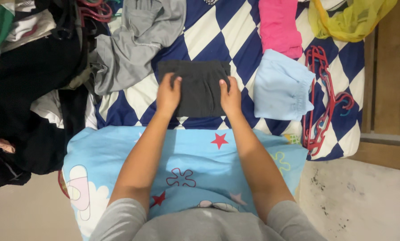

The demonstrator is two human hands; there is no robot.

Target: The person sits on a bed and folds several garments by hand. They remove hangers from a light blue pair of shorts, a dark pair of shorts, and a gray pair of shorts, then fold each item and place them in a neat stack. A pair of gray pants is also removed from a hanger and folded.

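A folded dark grey garment (201, 87) lies flat on the blue and white diamond-patterned sheet (217, 31). My left hand (168, 96) rests on its left edge with the fingers pressed down on the cloth. My right hand (230, 97) grips its right edge in the same way. Both forearms reach forward over a light blue pillow (186, 151) with red stars and cartoon shapes.
A folded light blue garment (280, 87) lies right of my hands, a pink one (279, 24) beyond it. Red hangers (325, 102) sit at the right. A loose grey shirt (133, 44) and a dark clothes pile (25, 89) lie left. A yellow cloth (351, 20) sits top right.
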